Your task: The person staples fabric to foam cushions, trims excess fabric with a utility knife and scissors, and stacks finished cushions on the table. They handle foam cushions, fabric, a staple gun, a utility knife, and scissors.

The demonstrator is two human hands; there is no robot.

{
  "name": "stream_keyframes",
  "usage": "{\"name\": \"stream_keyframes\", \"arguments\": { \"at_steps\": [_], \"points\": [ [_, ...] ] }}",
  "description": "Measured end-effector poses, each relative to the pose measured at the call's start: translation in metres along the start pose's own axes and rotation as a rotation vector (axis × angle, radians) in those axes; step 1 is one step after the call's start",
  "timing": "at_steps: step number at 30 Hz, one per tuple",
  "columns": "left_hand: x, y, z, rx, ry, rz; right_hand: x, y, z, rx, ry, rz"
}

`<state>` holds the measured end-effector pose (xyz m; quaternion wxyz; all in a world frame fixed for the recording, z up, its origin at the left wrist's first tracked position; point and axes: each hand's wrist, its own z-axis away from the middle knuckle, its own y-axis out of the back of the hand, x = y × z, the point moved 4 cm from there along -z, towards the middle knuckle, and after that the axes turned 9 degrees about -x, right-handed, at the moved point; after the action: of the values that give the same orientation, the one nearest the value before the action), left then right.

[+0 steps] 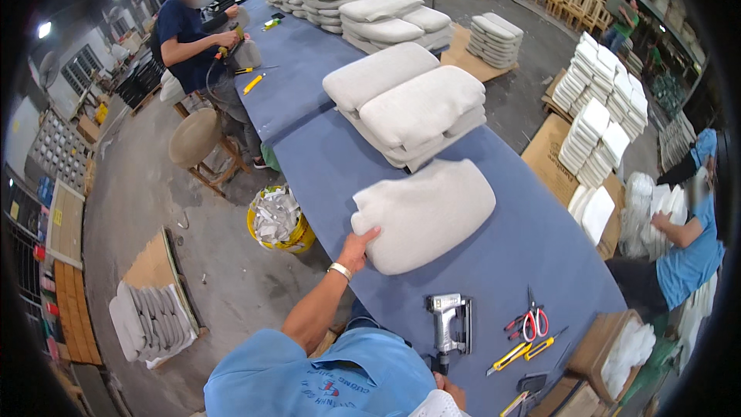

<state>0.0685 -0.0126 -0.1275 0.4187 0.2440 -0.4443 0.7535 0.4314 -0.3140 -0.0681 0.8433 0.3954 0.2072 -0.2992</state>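
Observation:
A pale grey upholstered seat cushion (428,220) lies on the blue-covered table. My left hand (359,250) grips its near left corner, thumb on top and the other fingers hidden. At the table's front edge is my right hand (451,392), partly covered by white cloth. It is beside the black hose end of a silver staple gun (448,323) lying on the table; its fingers are mostly hidden. Right of the gun are red-handled scissors (534,324) and yellow utility knives (509,357). Behind the cushion stands a stack of similar cushions (421,104).
More cushion stacks (386,15) line the table's far end. A yellow bucket of scraps (279,220) stands on the floor at left. Across the table, a person (193,38) holds a tool. Another person (687,251) works at right, near an open carton (606,347).

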Motion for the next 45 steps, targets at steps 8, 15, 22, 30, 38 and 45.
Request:
{"name": "stream_keyframes", "arguments": {
  "at_steps": [8,15,22,30,38,45],
  "points": [
    [0.105,-0.062,0.072,-0.274,-0.51,-1.114,-0.062,0.022,0.016,-0.081,0.083,-0.105],
    [0.066,0.024,0.082,-0.258,-0.511,-1.314,-0.037,0.014,0.041,0.06,0.025,-0.126],
    [0.002,0.085,0.096,-0.23,-0.397,-1.38,-0.035,0.006,0.026,0.038,0.107,-0.109],
    [-0.032,0.027,0.143,-0.216,-0.65,-1.315,0.03,0.078,-0.046,0.512,-0.009,-0.209],
    [-0.033,0.022,0.144,-0.184,-0.599,-1.495,-0.022,0.035,-0.113,0.345,-0.075,0.172],
    [-0.03,0.026,0.144,-0.191,-0.574,-1.522,-0.019,0.041,-0.119,0.449,-0.115,0.217]
  ]
}}
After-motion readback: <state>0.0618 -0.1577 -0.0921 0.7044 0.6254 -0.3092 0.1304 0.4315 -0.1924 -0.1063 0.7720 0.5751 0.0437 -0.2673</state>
